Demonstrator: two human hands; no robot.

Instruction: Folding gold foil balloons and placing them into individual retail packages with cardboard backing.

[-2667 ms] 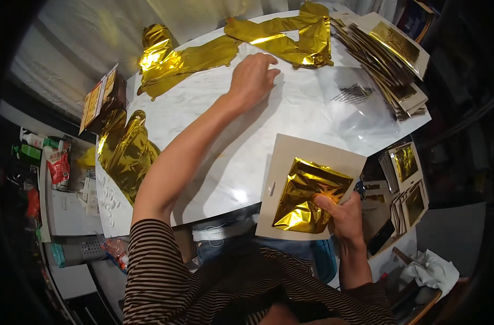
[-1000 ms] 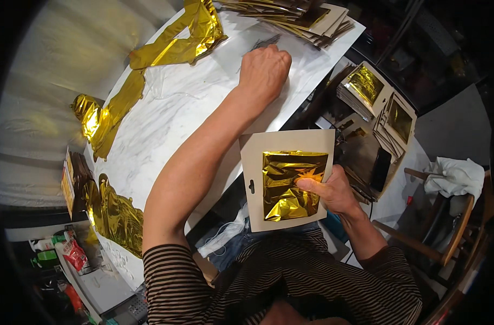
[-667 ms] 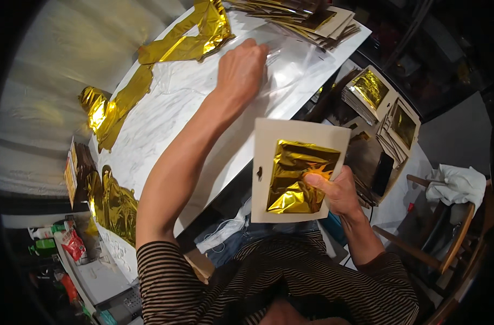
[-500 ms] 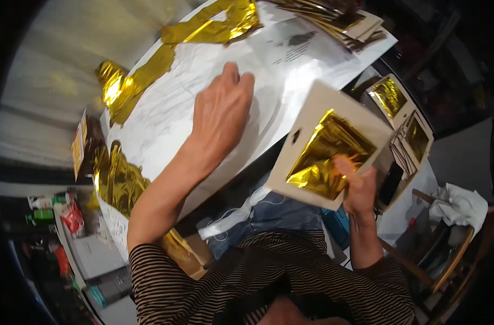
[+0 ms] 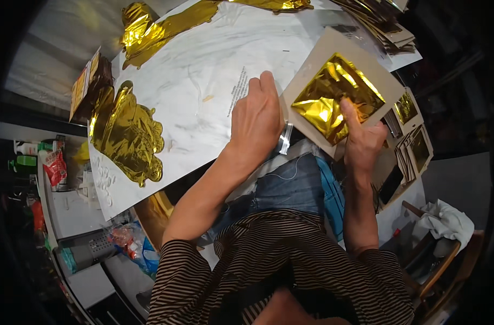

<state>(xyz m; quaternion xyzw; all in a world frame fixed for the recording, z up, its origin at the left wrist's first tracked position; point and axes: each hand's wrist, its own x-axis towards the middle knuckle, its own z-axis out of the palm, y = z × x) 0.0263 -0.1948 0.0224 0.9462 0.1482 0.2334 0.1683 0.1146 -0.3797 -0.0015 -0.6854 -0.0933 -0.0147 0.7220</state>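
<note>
My right hand (image 5: 364, 138) grips a beige cardboard card (image 5: 302, 80) by its lower right edge, thumb on top. On the card lies a folded, shiny gold foil piece (image 5: 325, 105), pressed under that thumb. Just left of the card, my left hand (image 5: 257, 122) is closed in a pinch. It appears to hold a clear plastic bag (image 5: 285, 140) whose glossy edge shows below the fingers; faint print shows on its left side. Most of the bag blends into the white tabletop (image 5: 187, 108).
Flat gold foil balloons lie at the table's left (image 5: 128, 135) and along its far side (image 5: 176, 24). A stack of cards (image 5: 379, 27) sits at the far right. Beside my right forearm stands an open box (image 5: 420, 151) of foil-faced cards. A wooden chair (image 5: 447, 260) holds white cloth.
My left hand has moved right, close to the card, and print on clear plastic now shows beside it. The right hand has raised the card slightly away from me. The view has shifted too.
</note>
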